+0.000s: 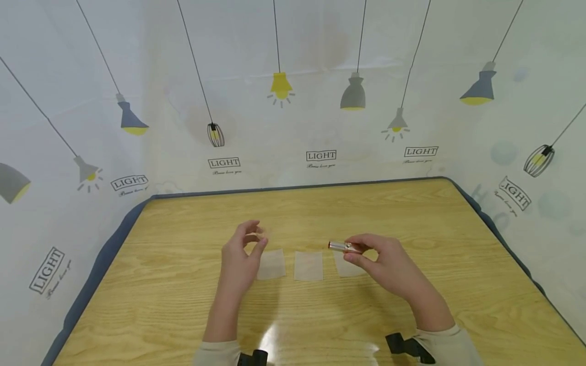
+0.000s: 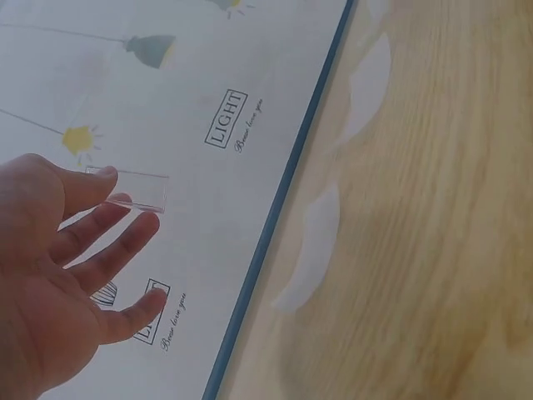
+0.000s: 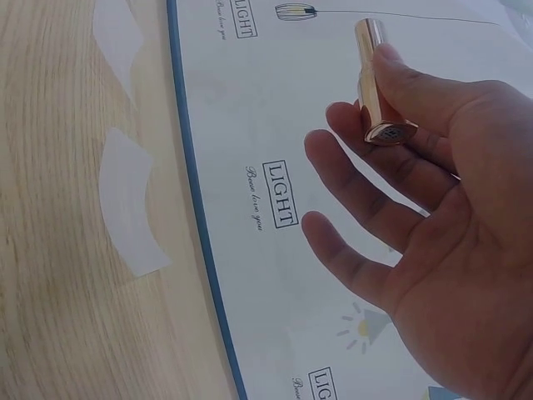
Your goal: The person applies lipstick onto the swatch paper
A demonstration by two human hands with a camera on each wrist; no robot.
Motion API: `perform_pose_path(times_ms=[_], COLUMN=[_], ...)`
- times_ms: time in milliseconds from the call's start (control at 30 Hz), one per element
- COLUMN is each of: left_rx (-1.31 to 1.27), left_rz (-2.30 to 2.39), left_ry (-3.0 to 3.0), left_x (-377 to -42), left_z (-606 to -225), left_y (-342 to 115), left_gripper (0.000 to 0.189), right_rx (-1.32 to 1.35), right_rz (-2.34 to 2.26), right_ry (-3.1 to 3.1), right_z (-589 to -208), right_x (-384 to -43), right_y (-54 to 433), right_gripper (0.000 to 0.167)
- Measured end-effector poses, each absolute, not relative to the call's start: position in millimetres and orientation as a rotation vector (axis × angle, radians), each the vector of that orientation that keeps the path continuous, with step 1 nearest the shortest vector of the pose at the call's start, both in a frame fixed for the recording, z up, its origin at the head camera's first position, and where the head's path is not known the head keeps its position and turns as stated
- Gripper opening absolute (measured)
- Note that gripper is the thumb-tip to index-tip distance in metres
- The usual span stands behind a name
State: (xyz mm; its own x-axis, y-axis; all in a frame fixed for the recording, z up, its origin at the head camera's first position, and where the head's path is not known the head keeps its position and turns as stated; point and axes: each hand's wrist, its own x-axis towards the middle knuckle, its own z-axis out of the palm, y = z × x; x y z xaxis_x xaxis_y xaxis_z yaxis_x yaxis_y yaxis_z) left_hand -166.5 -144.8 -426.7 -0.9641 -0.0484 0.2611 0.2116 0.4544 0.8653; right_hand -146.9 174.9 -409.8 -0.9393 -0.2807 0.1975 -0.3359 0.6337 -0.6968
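Note:
Between thumb and fingers, my left hand pinches a small clear plastic cap, whose rectangular outline shows best in the left wrist view. My right hand grips a lipstick tube by its lower part, thumb on one side and fingers on the other. The tube is shiny rose gold and silver, with a wider flared base. In the head view its top points left, toward the left hand, and a dark red tip shows there. Cap and tube are apart, both held above the table.
Three thin white squares lie in a row on the wood-grain table; the outer ones are partly behind the hands. A white sheet printed with lamps and the word LIGHT stands around the table, with a blue border along the edge.

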Motion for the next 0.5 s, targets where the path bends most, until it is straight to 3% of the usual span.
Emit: perform_pose_path(times_ms=[200, 500], left_rx=[-0.017, -0.002], left_rz=[-1.388, -1.284], left_ry=[-2.557, -2.675], left_x=[-162.5, -159.0], left_z=[-434.4, -443.8], left_y=[-160.1, -181.0], left_gripper=[0.032, 0.033], right_rx=[0.501, 0.488], right_rz=[1.215, 1.221], right_ry=[-2.796, -2.809], right_z=[-412.8, -414.3], right_x=[-148.2, -148.1], right_y=[175.1, 176.5], right_gripper=[0.027, 0.028])
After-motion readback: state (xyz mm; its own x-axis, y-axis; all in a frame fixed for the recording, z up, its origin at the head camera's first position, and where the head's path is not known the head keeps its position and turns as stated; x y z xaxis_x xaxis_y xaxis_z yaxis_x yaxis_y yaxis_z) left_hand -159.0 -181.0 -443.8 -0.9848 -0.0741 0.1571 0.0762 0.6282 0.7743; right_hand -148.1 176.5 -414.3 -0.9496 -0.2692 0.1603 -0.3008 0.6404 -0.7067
